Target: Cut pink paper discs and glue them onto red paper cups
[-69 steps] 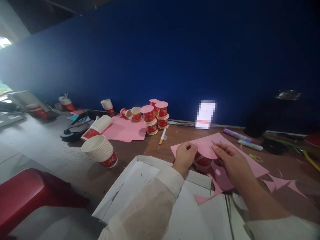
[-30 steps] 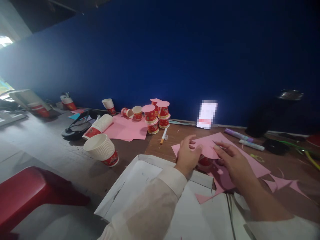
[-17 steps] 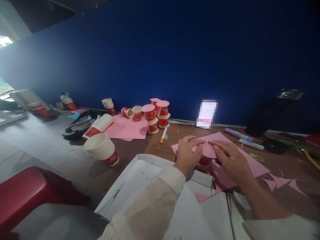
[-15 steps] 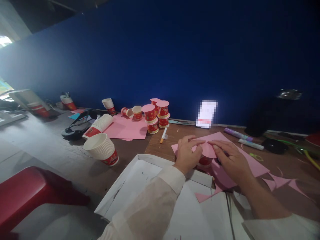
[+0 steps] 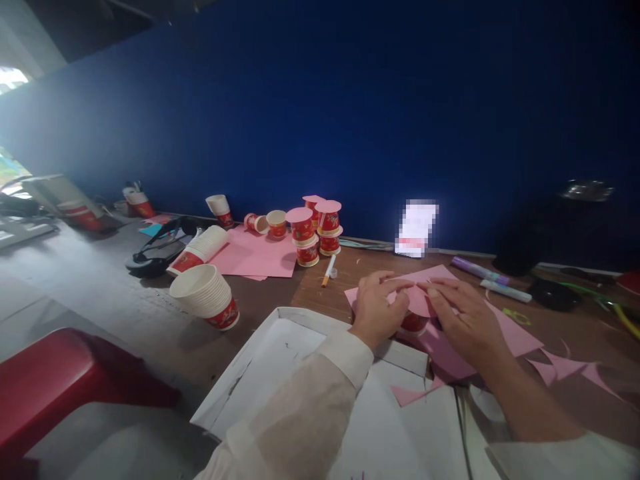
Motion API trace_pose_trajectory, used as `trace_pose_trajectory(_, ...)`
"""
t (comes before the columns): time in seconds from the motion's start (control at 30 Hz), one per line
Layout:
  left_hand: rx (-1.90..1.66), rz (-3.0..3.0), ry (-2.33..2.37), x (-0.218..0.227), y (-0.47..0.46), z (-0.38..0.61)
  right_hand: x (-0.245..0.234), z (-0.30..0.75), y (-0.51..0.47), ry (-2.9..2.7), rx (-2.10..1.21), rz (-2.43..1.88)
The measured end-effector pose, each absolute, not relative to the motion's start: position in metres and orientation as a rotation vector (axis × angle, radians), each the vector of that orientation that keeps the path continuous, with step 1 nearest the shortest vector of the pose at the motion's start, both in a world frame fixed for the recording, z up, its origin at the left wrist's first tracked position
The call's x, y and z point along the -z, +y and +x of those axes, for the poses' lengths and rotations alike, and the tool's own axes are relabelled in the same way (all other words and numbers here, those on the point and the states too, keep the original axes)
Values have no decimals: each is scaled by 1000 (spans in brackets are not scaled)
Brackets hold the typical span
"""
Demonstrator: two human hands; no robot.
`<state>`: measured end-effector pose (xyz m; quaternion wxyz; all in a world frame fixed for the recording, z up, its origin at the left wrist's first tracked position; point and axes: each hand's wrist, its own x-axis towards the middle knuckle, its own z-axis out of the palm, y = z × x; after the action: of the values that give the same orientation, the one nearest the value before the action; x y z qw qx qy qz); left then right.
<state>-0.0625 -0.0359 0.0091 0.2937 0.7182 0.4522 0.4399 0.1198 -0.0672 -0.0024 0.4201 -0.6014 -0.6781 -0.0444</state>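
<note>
A red paper cup (image 5: 413,323) stands on the brown table, capped by a pink paper disc (image 5: 419,301). My left hand (image 5: 379,310) wraps the cup's left side, its fingers curled over the disc's edge. From the right, my right hand (image 5: 463,320) lies over the disc with its fingers stretched out and pressed flat on the paper. Under both hands lies a cut pink paper sheet (image 5: 505,330).
A white cardboard box (image 5: 280,363) sits near me. Stacks of paper cups (image 5: 207,297) lie left; capped red cups (image 5: 313,230) stand on pink sheets (image 5: 255,257) at the back. Pens (image 5: 493,280), pink scraps (image 5: 565,367), a red stool (image 5: 55,390) and a blue wall surround the table.
My right hand went from pinching the disc's edge to lying flat on it. The left hand opened briefly, then closed again round the cup and disc. The cup stayed in place.
</note>
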Motion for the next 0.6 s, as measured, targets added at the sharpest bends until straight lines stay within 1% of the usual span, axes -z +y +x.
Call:
trace_pose_trajectory(0.37,-1183,1951,1200,-7,-35,-62,-3,110,-71,-1834,366,-1586)
trace_pose_trajectory(0.5,-1173,1955,1217,-8,-36,-62,-5,107,-71,-1829,381,-1570)
trace_pose_trajectory(0.6,-1177,1954,1212,-10,-36,-62,-3,109,-70,-1824,328,-1593)
